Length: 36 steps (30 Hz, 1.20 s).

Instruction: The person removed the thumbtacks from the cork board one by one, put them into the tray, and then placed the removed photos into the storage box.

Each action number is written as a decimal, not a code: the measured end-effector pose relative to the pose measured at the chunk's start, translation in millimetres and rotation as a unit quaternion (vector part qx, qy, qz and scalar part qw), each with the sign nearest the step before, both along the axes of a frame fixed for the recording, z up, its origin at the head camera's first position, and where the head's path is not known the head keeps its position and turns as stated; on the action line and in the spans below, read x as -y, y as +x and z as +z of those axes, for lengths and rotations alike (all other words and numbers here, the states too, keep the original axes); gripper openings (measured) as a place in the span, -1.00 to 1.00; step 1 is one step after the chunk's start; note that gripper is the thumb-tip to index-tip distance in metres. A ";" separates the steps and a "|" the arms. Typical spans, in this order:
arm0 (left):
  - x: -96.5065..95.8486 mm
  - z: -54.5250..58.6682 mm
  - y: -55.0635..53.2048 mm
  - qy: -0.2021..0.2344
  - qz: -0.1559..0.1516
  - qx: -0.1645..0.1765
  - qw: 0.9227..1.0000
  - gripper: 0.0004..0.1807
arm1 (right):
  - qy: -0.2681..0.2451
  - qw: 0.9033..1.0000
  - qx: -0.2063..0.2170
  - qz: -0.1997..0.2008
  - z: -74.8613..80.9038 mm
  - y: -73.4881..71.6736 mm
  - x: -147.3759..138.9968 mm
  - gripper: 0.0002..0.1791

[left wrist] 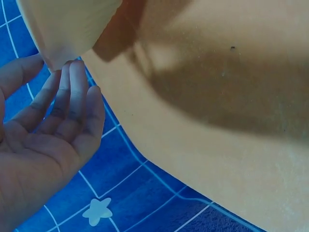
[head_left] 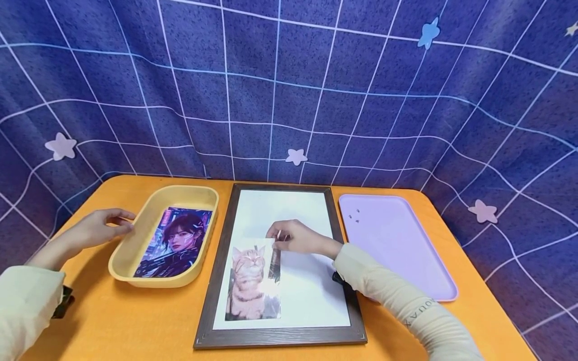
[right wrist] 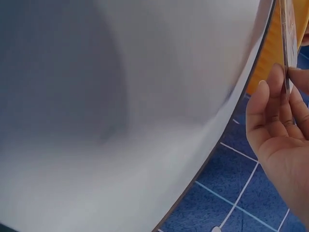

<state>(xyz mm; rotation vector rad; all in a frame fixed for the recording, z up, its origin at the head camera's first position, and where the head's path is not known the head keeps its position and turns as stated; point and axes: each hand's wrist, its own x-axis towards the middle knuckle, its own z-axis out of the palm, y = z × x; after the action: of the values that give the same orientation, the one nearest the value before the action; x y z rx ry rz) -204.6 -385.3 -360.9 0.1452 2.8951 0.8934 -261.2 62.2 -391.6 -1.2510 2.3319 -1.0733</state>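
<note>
My right hand (head_left: pixel 300 238) pinches the top right corner of a photo card of a striped cat (head_left: pixel 247 286) between thumb and fingers. The card is over the lower left of a white board with a dark brown frame (head_left: pixel 281 338). In the right wrist view the card (right wrist: pixel 290 34) is seen edge-on, apart from the board. My left hand (head_left: pixel 100 228) is at the left wall of a yellow bin (head_left: pixel 118 255), its fingers relaxed. The left wrist view shows its fingertips close against the bin (left wrist: pixel 72 34); whether they press it I cannot tell.
Inside the bin lies a purple picture card of a dark-haired figure (head_left: pixel 178 243). Right of the frame is a lilac tray (head_left: pixel 397 240) with several tiny dark pieces (head_left: pixel 357 221) near its upper left. An orange tabletop (head_left: pixel 113 321) bears everything, with a blue grid curtain (head_left: pixel 253 100) behind.
</note>
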 end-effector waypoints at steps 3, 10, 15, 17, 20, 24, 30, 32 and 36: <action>-0.3 -0.4 1.3 0.019 0.000 0.009 1.000 -0.55 | -0.015 1.000 0.016 0.001 1.4 -0.4 -0.2 -0.83; -0.2 -2.1 3.9 0.052 0.004 0.017 0.998 -0.54 | -0.028 0.999 0.032 0.011 4.9 -2.2 -1.5 -0.82; 0.1 -3.1 3.5 0.058 0.007 0.019 0.998 -0.53 | -0.038 0.998 0.047 0.017 6.9 -5.5 -2.7 -0.82; 0.1 -3.3 3.6 0.061 0.008 0.022 0.998 -0.52 | -0.045 0.997 0.062 0.018 7.9 -7.1 -2.9 -0.83; 0.0 -3.3 4.1 0.066 0.009 0.025 0.997 -0.52 | -0.054 0.994 0.091 0.016 9.7 -10.1 -3.4 -0.83; -0.2 -2.7 4.9 0.071 0.011 0.031 0.997 -0.50 | -0.064 0.990 0.123 0.010 13.3 -14.2 -4.9 -0.82; 1.2 -3.2 4.4 0.084 0.014 0.042 0.995 -0.48 | -0.081 0.987 0.142 -0.005 19.5 -19.5 -9.2 -0.79; 2.1 -4.0 4.0 0.093 0.014 0.046 0.995 -0.48 | -0.081 0.987 0.137 -0.015 21.0 -20.9 -10.8 -0.78; 3.4 -4.6 4.0 0.106 0.015 0.054 0.993 -0.47 | -0.081 0.987 0.135 -0.026 22.9 -24.3 -12.2 -0.78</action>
<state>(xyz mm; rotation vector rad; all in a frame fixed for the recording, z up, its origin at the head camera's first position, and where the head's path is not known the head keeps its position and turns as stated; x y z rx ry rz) -200.6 -388.7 -365.5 0.0667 2.7049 1.1737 -285.5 74.4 -368.7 -1.0257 2.1189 -1.3795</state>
